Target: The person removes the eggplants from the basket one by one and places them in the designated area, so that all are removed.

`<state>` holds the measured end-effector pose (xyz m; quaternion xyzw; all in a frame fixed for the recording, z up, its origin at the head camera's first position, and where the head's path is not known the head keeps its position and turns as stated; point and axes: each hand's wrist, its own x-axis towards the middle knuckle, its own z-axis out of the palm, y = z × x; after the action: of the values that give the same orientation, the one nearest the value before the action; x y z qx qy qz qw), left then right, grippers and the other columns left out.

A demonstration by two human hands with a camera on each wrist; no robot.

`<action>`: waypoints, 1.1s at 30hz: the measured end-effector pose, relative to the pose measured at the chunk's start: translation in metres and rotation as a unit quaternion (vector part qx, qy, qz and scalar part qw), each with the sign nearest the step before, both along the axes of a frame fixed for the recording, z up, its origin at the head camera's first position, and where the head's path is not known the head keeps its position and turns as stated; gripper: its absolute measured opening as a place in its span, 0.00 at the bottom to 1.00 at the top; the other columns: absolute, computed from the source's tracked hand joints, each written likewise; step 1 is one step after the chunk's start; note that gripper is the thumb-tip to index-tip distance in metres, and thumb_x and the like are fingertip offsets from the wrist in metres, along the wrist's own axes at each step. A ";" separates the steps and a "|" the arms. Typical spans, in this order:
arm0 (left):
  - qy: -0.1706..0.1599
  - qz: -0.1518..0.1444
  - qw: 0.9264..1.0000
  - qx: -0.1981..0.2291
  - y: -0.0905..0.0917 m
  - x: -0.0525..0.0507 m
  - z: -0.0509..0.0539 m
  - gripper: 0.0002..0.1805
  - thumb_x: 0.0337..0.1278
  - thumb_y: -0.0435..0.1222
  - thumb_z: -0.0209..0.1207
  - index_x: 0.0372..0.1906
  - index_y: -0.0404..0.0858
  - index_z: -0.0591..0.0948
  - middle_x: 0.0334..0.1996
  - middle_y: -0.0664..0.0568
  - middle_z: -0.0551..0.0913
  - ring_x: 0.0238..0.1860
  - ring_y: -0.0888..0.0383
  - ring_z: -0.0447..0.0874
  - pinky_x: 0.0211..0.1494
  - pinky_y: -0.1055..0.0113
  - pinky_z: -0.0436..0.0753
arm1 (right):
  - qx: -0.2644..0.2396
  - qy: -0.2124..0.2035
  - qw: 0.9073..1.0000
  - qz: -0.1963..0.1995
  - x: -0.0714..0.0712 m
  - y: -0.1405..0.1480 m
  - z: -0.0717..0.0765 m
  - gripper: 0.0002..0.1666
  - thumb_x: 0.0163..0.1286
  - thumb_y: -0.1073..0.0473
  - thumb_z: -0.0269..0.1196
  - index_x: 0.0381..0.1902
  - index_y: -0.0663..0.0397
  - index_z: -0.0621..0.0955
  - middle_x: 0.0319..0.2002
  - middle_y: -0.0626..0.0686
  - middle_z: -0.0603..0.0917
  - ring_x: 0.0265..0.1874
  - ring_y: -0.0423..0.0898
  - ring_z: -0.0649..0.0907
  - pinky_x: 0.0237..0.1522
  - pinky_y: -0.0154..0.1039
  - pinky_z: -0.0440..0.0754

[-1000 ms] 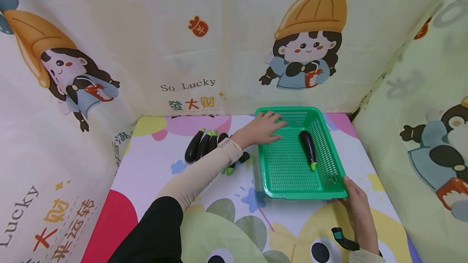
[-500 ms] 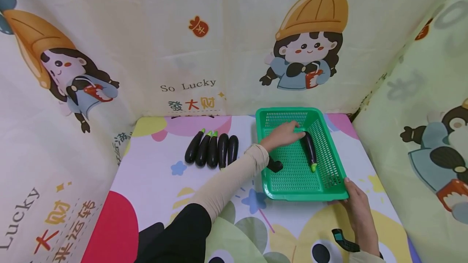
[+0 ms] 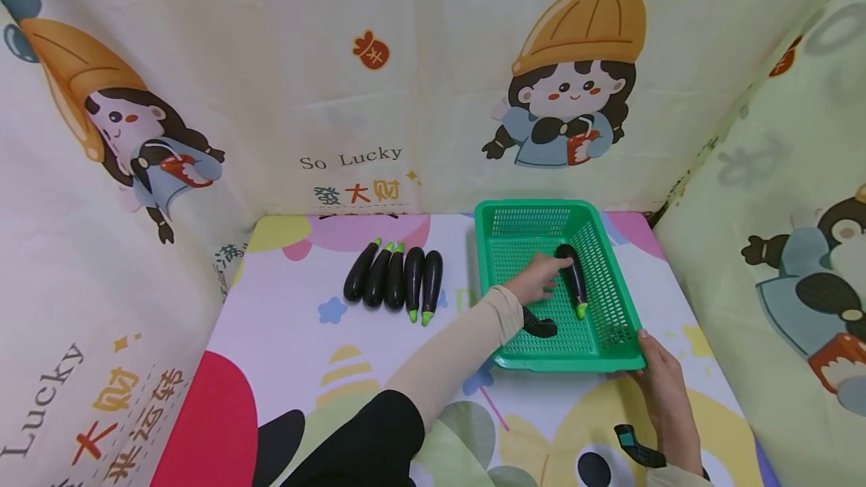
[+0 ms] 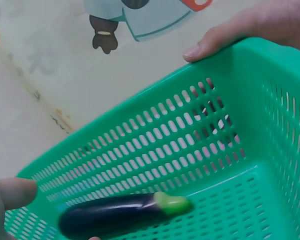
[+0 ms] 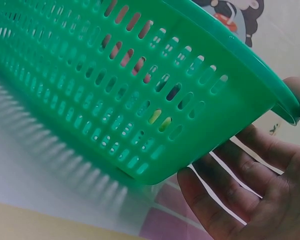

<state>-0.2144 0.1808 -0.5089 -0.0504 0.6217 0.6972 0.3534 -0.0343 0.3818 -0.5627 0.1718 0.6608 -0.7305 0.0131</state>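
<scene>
A dark purple eggplant [image 3: 574, 281] with a green stem end lies in the green plastic basket [image 3: 501, 360], near its right wall. My left hand [image 3: 537, 277] is inside the basket at the eggplant's far end, fingers spread around it. In the left wrist view the thumb [image 4: 16, 193] stands apart from the eggplant [image 4: 115, 212], and a fingertip shows at its lower edge; whether that one touches cannot be told. My right hand [image 3: 659, 374] holds the basket's near right corner, thumb on the rim and fingers [image 5: 250, 170] beneath.
Several more eggplants [image 3: 395, 279] lie in a row on the patterned tablecloth [image 3: 284, 329], left of the basket. Printed cloth [image 3: 446, 96] hangs as walls behind the table and on both sides. A black strap piece [image 3: 539, 324] at the left wrist hangs inside the basket.
My left hand has moved from above the basket's left side, rightward and down to the eggplant inside. My right hand has stayed at the basket's corner.
</scene>
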 end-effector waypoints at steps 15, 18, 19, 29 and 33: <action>-0.020 0.047 0.999 0.005 0.021 -0.001 -0.029 0.29 0.73 0.44 0.62 0.70 0.33 0.73 0.64 0.35 0.78 0.67 0.35 0.77 0.73 0.41 0.72 | 0.016 -0.021 1.000 -0.010 0.001 0.001 0.001 0.12 0.84 0.41 0.49 0.52 0.27 0.79 0.44 0.29 0.85 0.42 0.28 0.84 0.43 0.23 0.82; -0.016 0.040 0.999 0.006 0.023 -0.001 -0.029 0.30 0.73 0.45 0.62 0.71 0.34 0.73 0.66 0.35 0.77 0.67 0.36 0.76 0.73 0.41 0.72 | 0.018 -0.024 1.000 -0.008 0.001 0.002 0.001 0.12 0.84 0.41 0.49 0.55 0.27 0.78 0.45 0.28 0.84 0.42 0.28 0.84 0.43 0.23 0.82; -0.018 0.039 0.999 0.009 0.024 -0.001 -0.029 0.29 0.73 0.45 0.62 0.71 0.35 0.73 0.66 0.35 0.76 0.67 0.36 0.76 0.73 0.41 0.72 | 0.018 -0.024 1.000 -0.009 0.001 0.002 0.001 0.12 0.84 0.41 0.49 0.54 0.27 0.78 0.45 0.28 0.84 0.42 0.28 0.84 0.43 0.23 0.82; -0.055 0.069 0.995 0.049 0.032 -0.001 -0.031 0.32 0.72 0.41 0.63 0.74 0.34 0.67 0.69 0.32 0.72 0.68 0.33 0.74 0.72 0.43 0.76 | 0.006 -0.020 1.000 -0.016 0.001 0.004 0.000 0.12 0.86 0.45 0.48 0.46 0.24 0.80 0.43 0.30 0.85 0.39 0.29 0.85 0.44 0.23 0.83; -0.066 0.081 0.993 0.054 0.035 -0.002 -0.034 0.36 0.72 0.40 0.63 0.77 0.35 0.63 0.68 0.31 0.72 0.67 0.32 0.75 0.69 0.44 0.79 | 0.010 -0.031 0.999 -0.017 0.001 0.004 0.000 0.15 0.86 0.44 0.47 0.60 0.36 0.75 0.45 0.28 0.84 0.41 0.28 0.84 0.44 0.23 0.82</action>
<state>-0.2161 0.2153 -0.5427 -0.1279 0.5519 0.7515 0.3381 -0.0331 0.3853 -0.5629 0.2059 0.6646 -0.7180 0.0197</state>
